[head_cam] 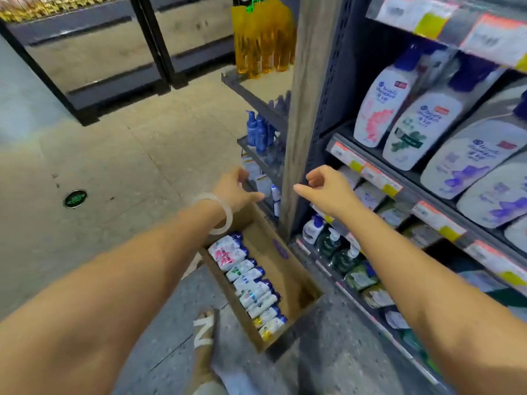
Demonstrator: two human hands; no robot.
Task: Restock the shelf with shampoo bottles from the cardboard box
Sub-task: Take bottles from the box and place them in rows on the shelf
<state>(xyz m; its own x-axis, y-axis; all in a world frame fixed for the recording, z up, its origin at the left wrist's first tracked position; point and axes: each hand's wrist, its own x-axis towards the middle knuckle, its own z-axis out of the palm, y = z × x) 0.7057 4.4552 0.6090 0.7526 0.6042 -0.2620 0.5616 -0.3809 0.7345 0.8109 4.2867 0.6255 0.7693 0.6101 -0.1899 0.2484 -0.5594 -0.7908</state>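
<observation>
A cardboard box [288, 276] stands on the floor beside the shelf unit. Along its left side lies a row of several white shampoo bottles [251, 283] with blue caps; its right half is bare cardboard. My left hand [238, 191], with a pale bangle on the wrist, hangs above the box's far end, fingers loosely curled and holding nothing. My right hand [325, 189] floats level with it in front of the shelf post, also loosely curled and empty. On the shelf [379, 163] to the right stand large white shampoo bottles [382, 101] with blue caps.
A grey wooden post [302, 109] divides the shelf unit from an end rack holding yellow bottles [262, 38] and blue pump bottles [258, 131]. Lower shelves hold dark pump bottles [333, 246]. My sandalled foot [204, 334] stands left of the box. A dark display stand [85, 52] is across the aisle.
</observation>
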